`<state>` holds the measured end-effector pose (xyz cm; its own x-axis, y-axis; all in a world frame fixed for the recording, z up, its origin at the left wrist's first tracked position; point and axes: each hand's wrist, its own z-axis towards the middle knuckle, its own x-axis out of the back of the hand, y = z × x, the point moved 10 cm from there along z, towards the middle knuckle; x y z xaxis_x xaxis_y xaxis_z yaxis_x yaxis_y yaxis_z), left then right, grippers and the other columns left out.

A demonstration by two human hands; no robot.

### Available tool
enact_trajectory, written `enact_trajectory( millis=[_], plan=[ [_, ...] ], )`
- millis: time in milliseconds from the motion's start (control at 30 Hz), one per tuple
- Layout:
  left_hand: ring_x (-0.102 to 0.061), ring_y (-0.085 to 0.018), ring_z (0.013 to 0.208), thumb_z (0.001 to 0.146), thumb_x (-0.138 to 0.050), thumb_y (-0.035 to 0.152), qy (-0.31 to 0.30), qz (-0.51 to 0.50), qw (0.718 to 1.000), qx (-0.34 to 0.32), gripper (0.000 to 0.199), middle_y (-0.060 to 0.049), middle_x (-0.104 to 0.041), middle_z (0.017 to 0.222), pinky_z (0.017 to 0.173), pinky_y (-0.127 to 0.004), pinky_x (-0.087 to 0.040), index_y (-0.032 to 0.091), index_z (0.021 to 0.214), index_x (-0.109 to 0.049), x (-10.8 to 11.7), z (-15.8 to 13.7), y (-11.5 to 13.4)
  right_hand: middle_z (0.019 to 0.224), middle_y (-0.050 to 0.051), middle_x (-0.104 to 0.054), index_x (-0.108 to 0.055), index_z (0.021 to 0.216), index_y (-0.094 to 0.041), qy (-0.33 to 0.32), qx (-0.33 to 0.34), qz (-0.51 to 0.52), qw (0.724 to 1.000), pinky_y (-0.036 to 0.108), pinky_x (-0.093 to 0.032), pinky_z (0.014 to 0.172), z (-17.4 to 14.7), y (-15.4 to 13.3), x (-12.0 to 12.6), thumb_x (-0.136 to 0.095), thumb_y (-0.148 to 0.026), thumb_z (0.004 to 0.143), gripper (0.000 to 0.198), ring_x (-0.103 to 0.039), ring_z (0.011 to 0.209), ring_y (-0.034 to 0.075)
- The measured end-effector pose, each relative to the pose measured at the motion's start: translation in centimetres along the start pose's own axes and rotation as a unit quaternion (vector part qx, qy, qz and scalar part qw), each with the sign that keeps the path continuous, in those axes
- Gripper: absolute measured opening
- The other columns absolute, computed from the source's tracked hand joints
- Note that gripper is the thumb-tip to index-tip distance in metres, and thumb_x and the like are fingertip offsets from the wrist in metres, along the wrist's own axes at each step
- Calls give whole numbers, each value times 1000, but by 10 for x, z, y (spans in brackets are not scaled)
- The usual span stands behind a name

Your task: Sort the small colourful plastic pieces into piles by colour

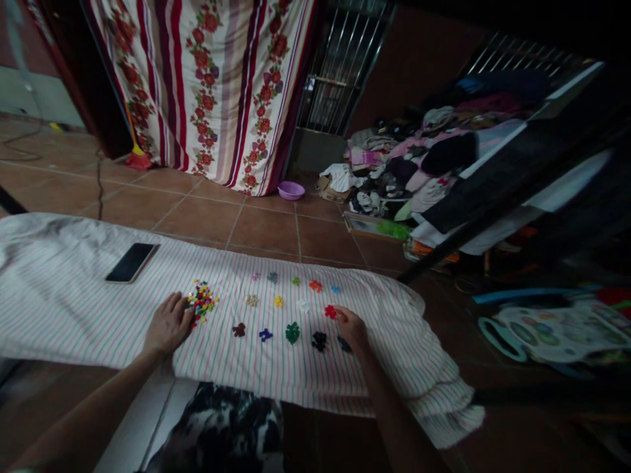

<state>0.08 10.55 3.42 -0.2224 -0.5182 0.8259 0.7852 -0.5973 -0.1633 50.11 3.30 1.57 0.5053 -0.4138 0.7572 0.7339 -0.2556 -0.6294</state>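
Observation:
My left hand (170, 323) lies on the striped cloth, fingers stretched out. Its fingertips touch the left edge of a mixed pile of small coloured pieces (202, 301). Over on the right, my right hand (352, 328) has its thumb and fingertips pressed together at a small red pile (330, 312); whatever is between them is too small to make out. Single-colour piles stand in rows between the hands, among them yellow (279, 301), white (303, 305), dark green (292, 333), orange (315, 286) and black (319, 341). One dark pile (344, 344) is partly covered by my right hand.
A phone (132, 263) lies on the striped cloth (64, 295) at the left. Beyond the cloth are a tiled floor, a purple basin (290, 190) and a flowered curtain (221, 92). Heaped clothes (394, 157) fill the back right, with a dark slanting bar (444, 243) before them.

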Motion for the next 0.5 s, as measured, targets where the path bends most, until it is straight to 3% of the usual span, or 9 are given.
enact_trajectory(
  millis=[133,233,367,500],
  plan=[
    [-49,-31,125,90,-44,19,-8,-10,999,39,23,-14,-64,113,104,-52,-45,18,93,-67,-2,0,-4,98,8,-76,-75,94,-20,9,-23,-30,999,37,-52,92,-1,-4,3,-41,-26,75,39,-69,96,23],
    [-49,-30,127,92,-42,19,-24,-11,998,63,26,-14,-64,116,107,-52,-43,18,91,-67,-6,0,-6,98,9,-74,-75,93,-19,38,-15,-69,997,37,-50,92,-4,-24,8,-40,-25,76,39,-67,96,23],
    [-47,-31,131,94,-39,22,-37,-42,993,99,29,-16,-65,119,110,-54,-39,15,92,-68,-13,-1,-10,95,10,-72,-74,92,-19,58,8,-74,996,36,-50,89,-3,-72,-2,-44,-27,77,35,-65,91,23],
    [-45,-30,135,93,-35,19,-38,-95,986,130,33,-16,-66,120,112,-56,-37,14,100,-67,-20,-3,-17,95,8,-72,-74,92,-20,29,62,-11,998,35,-50,90,-5,-145,-43,-46,-25,78,32,-65,91,22]
  ],
)
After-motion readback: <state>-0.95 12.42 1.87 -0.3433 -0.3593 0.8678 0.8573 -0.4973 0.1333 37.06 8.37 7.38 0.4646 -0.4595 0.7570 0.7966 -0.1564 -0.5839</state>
